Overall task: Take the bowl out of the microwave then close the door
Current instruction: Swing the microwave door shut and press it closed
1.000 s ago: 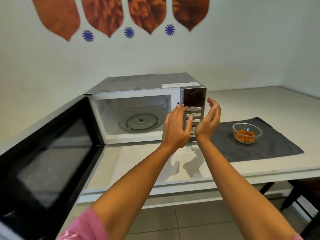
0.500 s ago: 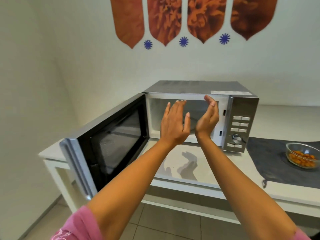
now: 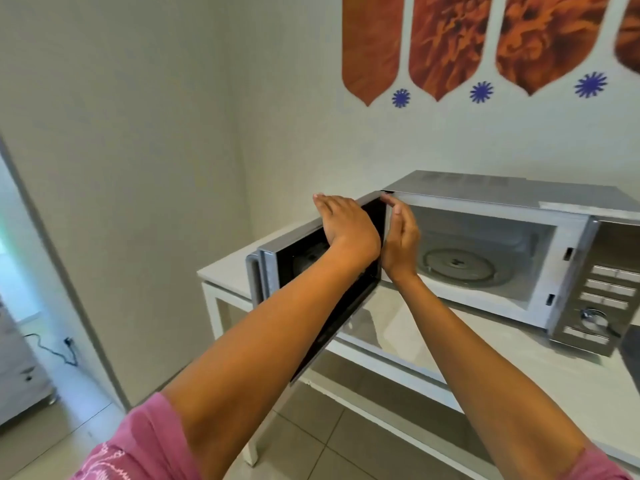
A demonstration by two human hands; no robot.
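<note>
The silver microwave [image 3: 485,192] stands on a white table with its door [image 3: 273,268] swung wide open to the left. Its cavity holds only the glass turntable [image 3: 460,265]; no bowl shows in this view. My left hand [image 3: 346,223] lies flat over the top edge of the door near the hinge, fingers extended. My right hand [image 3: 401,244] is held upright just right of the door, at the cavity's left edge, fingers together and empty.
The control panel [image 3: 602,299] with buttons and a dial is on the microwave's right. The white table [image 3: 228,271] ends at the left beyond the door. A wall runs close on the left, with a cable on the floor [image 3: 52,348].
The view has swung left, so the bowl on the grey mat has left the frame. Both hands moved left from the cavity front to the door; the left hand now rests on its top edge.
</note>
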